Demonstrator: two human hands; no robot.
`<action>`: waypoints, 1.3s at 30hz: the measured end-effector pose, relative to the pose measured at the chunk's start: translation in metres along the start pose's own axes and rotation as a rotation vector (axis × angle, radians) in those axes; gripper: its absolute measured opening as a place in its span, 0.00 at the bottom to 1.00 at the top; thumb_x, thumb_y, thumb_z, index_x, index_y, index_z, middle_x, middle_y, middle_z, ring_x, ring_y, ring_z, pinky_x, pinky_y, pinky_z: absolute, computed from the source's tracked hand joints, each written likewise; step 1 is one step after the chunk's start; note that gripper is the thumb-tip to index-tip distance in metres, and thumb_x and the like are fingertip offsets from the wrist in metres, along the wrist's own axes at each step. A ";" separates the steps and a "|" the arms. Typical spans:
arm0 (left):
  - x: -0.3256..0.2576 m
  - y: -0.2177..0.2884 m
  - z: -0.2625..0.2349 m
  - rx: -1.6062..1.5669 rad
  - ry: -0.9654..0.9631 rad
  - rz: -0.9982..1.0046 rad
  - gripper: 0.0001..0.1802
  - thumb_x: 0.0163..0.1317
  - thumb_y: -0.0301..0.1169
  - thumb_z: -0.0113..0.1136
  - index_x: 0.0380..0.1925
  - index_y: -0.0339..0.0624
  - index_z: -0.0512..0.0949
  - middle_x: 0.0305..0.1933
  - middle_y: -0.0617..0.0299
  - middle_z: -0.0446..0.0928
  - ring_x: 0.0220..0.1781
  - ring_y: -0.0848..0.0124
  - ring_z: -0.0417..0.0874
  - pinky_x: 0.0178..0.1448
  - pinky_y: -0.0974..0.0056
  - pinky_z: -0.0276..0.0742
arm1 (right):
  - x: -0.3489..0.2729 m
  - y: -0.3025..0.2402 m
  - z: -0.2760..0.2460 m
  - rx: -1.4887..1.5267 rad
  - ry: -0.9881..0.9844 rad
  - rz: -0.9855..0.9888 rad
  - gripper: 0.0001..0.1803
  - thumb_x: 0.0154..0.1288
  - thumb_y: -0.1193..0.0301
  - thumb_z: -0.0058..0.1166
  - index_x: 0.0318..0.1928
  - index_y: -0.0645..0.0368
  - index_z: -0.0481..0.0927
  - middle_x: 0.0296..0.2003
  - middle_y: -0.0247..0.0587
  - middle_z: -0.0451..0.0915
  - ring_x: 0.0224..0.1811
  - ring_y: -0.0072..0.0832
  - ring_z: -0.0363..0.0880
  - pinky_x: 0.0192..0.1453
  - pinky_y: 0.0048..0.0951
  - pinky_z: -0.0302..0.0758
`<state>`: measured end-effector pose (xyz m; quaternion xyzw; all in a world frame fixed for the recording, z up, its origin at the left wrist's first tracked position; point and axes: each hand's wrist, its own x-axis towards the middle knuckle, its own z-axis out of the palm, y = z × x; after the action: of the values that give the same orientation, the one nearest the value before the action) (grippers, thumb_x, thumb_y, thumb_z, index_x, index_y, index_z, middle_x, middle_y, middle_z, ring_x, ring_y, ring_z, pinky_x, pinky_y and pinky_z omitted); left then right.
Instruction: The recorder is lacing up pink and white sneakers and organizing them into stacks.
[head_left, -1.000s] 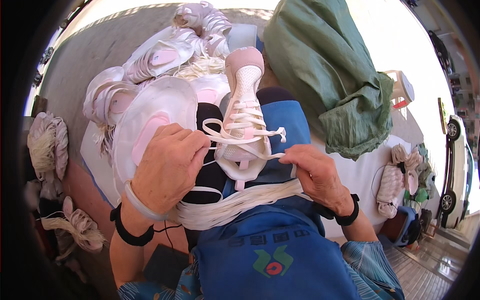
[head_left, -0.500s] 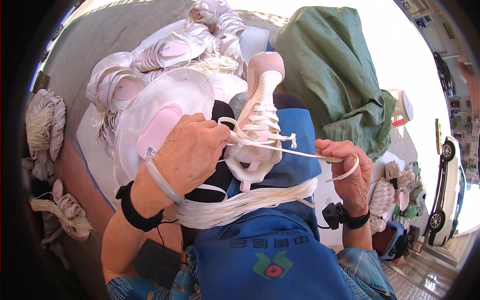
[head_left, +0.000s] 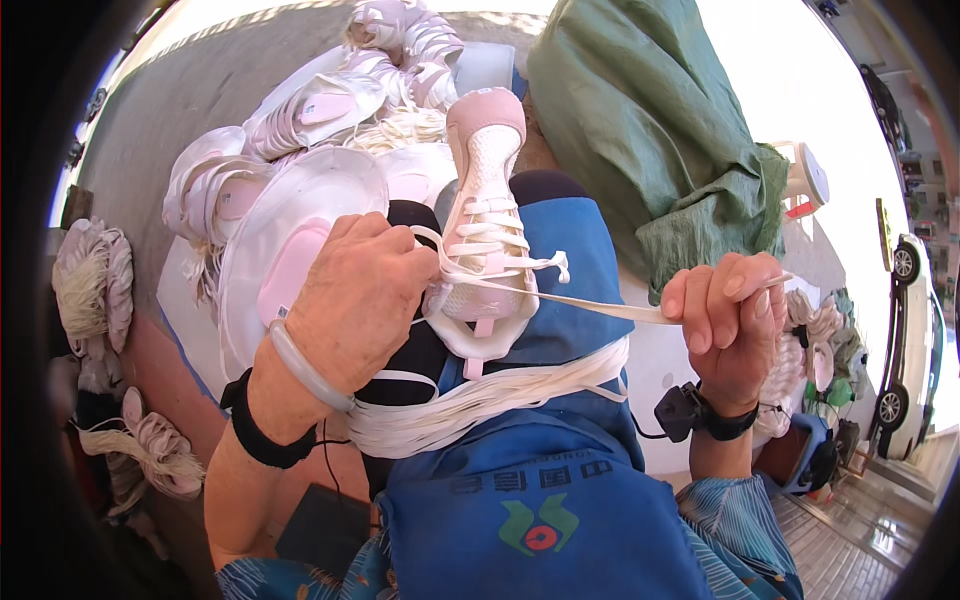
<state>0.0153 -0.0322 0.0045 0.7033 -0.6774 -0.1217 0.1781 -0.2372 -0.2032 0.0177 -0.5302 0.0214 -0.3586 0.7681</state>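
On my lap lies a pink-and-white shoe upper (head_left: pixel 490 190) with its toe pointing away from me. White lace crosses its front in several rows, and a short knotted end sticks out to the right. My left hand (head_left: pixel 375 285) is closed at the upper's left edge, pinching a loop of the lace. My right hand (head_left: pixel 728 315) is closed on the shoelace (head_left: pixel 600 308), which runs taut from the eyelets to its fingers. A thick bundle of white laces (head_left: pixel 480 405) rests across my blue apron (head_left: pixel 520 490), just below the upper.
Ahead to the left, several shoe uppers (head_left: pixel 310 110) lie piled beside a translucent plastic basin (head_left: pixel 345 180). A green cloth sheet (head_left: pixel 640 130) drapes something at the right. More bundled uppers (head_left: pixel 92 285) sit far left. A white stool (head_left: pixel 805 180) stands beyond the cloth.
My right hand has moved right and slightly up, drawing the lace straighter; its loose end no longer curls over the thumb. My left hand stays beside the upper.
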 end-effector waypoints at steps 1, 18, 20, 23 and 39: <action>0.001 0.000 0.001 -0.024 -0.008 0.011 0.01 0.56 0.24 0.61 0.29 0.41 0.79 0.30 0.58 0.77 0.40 0.57 0.76 0.48 0.56 0.69 | -0.005 -0.004 0.001 -0.131 -0.028 0.096 0.12 0.76 0.68 0.42 0.43 0.63 0.75 0.25 0.35 0.75 0.26 0.25 0.74 0.45 0.34 0.77; -0.006 0.008 0.008 -0.173 -0.030 -0.278 0.03 0.58 0.23 0.60 0.32 0.38 0.79 0.31 0.57 0.80 0.37 0.59 0.78 0.49 0.59 0.69 | -0.011 0.057 0.001 -1.457 -0.347 0.048 0.07 0.58 0.75 0.60 0.38 0.55 0.79 0.24 0.35 0.70 0.28 0.34 0.72 0.41 0.34 0.66; -0.010 0.008 0.013 -0.010 0.160 -0.054 0.06 0.54 0.22 0.62 0.33 0.40 0.79 0.34 0.59 0.80 0.38 0.60 0.77 0.49 0.58 0.68 | -0.011 0.059 0.002 -1.454 -0.316 0.022 0.06 0.58 0.75 0.60 0.37 0.55 0.79 0.26 0.36 0.71 0.29 0.34 0.72 0.42 0.34 0.66; -0.014 0.016 0.012 0.164 0.234 -0.029 0.09 0.51 0.23 0.65 0.34 0.41 0.80 0.36 0.60 0.78 0.41 0.60 0.76 0.50 0.57 0.67 | -0.013 0.062 0.001 -1.376 -0.312 -0.011 0.05 0.59 0.75 0.59 0.36 0.56 0.79 0.28 0.37 0.72 0.32 0.35 0.72 0.43 0.35 0.66; -0.030 0.035 0.034 0.069 0.244 -0.283 0.13 0.54 0.24 0.67 0.40 0.38 0.78 0.31 0.57 0.76 0.23 0.65 0.74 0.30 0.61 0.70 | -0.007 0.065 0.002 -1.339 -0.363 0.010 0.05 0.57 0.75 0.51 0.25 0.58 0.74 0.27 0.40 0.72 0.34 0.37 0.76 0.44 0.36 0.68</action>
<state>-0.0323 -0.0064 -0.0140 0.8068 -0.5489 -0.0359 0.2157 -0.2072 -0.1857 -0.0376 -0.9415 0.1118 -0.1702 0.2686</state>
